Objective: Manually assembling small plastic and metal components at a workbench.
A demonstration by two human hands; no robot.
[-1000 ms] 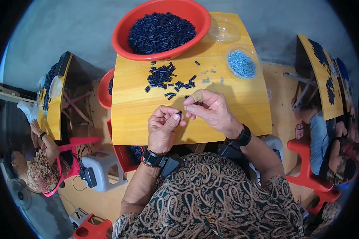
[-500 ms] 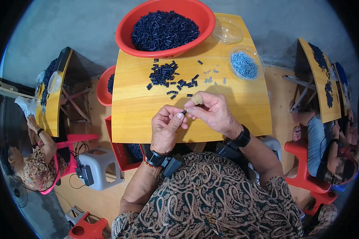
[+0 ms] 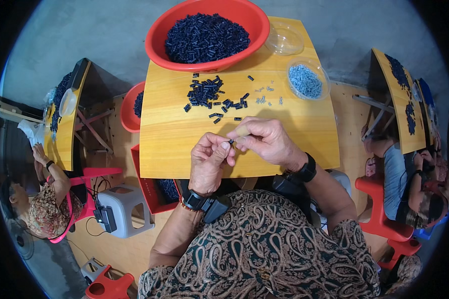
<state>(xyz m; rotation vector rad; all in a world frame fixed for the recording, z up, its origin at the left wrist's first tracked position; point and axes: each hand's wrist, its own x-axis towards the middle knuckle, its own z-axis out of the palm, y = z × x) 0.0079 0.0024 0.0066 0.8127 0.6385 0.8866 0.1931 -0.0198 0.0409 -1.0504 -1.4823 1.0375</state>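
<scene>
From the head camera, your left hand (image 3: 210, 160) and right hand (image 3: 267, 142) meet over the near middle of the yellow wooden table (image 3: 174, 144), fingertips touching. Between them you pinch a small dark plastic piece (image 3: 231, 142); it is held at the thumb and forefinger of your left hand, with the fingers of your right hand closed narrowly against its other end, so both grips are tight on that one part. The piece is too small to tell its exact shape. Just beyond your hands, a loose scatter of dark plastic pieces (image 3: 204, 93) lies on the table top, thinning out toward your right into a few tiny pale bits (image 3: 267, 94). At the far edge sits a big red basin (image 3: 157, 35) heaped with the same dark pieces. To its right stands an empty clear bowl (image 3: 284, 39), and nearer to you a second clear bowl of light blue parts (image 3: 307, 81). Each wrist carries a black band. On your left a seated person (image 3: 40, 199) works at another yellow table, and on your right a second person (image 3: 409, 179) sits beside a red stool (image 3: 379, 199).
</scene>
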